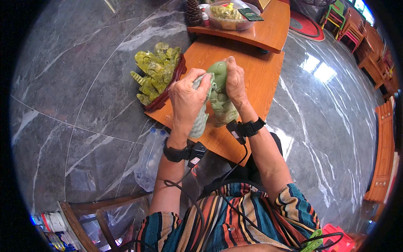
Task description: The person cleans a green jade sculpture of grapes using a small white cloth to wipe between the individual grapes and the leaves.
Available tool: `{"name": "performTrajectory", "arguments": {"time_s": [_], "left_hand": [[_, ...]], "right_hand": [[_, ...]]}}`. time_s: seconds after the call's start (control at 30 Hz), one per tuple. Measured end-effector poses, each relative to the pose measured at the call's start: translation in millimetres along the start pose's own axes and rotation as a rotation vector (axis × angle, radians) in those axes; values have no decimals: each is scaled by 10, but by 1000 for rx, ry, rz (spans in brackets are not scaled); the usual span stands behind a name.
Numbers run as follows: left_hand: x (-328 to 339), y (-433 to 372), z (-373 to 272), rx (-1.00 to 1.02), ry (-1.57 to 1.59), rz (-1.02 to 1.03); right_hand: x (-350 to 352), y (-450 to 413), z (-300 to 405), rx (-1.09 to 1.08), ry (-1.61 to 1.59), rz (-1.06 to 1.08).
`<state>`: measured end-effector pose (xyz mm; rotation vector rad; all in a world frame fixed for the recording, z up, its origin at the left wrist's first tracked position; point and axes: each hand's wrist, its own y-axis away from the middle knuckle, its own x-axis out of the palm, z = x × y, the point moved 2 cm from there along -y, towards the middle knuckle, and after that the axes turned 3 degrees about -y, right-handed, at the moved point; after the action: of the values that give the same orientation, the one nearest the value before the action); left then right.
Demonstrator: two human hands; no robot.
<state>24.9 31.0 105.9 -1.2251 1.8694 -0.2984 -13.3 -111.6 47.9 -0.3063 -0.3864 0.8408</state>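
Note:
My left hand (190,94) grips a pale green and white cloth (199,124), which hangs below my fingers. The cloth's upper end touches a carved green stone figurine (218,75) with a smooth rounded top. Around the figurine's right side my right hand (235,82) is closed, its thumb up near the top. Both hands are over a brown wooden table (255,85). At the table's left edge stands a yellow-green stone carving (157,71) on a dark red wooden base (167,89).
Beyond the table, a second wooden surface (274,28) bears a clear plastic tub (234,23), a phone (250,14) and a pine cone (193,12). A plastic bag with bottles (149,157) lies on the floor at left. Cables run from both wrist straps. A wooden chair (104,226) stands lower left.

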Motion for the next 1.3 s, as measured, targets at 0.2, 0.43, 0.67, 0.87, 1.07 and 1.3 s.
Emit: {"name": "performTrajectory", "arguments": {"time_s": [0.2, 0.43, 0.67, 0.87, 1.07, 1.3], "left_hand": [[38, -12, 115, -97, 137, 43], [167, 70, 129, -185, 248, 70], [117, 74, 150, -132, 255, 35], [64, -11, 4, -68, 5, -23], [104, -65, -45, -36, -122, -52], [169, 23, 8, -18, -161, -84]], "right_hand": [[26, 6, -28, -5, -12, -17], [17, 10, -54, -16, -15, -43], [38, 5, -52, -7, -30, -59], [27, 14, -48, -38, 9, -48], [4, 6, -73, -23, -6, -45], [19, 21, -30, -36, 7, -46]]}}
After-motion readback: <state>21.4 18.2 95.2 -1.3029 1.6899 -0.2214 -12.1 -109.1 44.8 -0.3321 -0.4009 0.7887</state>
